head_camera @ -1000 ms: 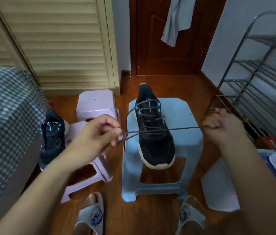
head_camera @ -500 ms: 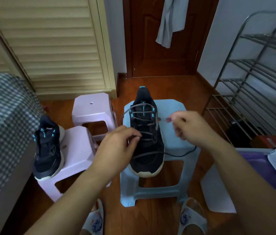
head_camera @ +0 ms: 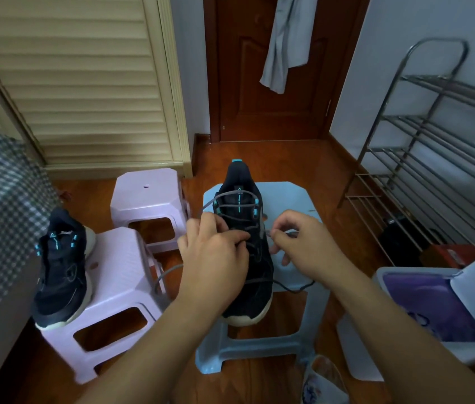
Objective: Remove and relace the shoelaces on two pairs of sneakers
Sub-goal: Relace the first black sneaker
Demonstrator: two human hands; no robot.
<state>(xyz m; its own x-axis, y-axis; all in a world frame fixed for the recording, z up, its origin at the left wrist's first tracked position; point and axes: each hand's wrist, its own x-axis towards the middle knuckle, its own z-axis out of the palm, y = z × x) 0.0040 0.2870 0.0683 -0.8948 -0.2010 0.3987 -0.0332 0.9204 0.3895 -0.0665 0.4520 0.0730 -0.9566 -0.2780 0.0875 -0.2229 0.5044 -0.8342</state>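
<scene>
Sneaker [head_camera: 246, 275] on blue stool [head_camera: 294, 196] — both hands pinch its lace [head_camera: 231, 196], L [head_camera: 215, 258] & R [head_camera: 303, 249], seemingly.

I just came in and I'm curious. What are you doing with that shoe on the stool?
A person is lacing a black sneaker with teal eyelets that sits on a pale blue plastic stool. The left hand pinches the grey shoelace over the middle of the shoe, and the right hand pinches the lace's end beside it. The upper rows are threaded loosely. A matching black sneaker waits on a lilac plastic stool to the left.
</scene>
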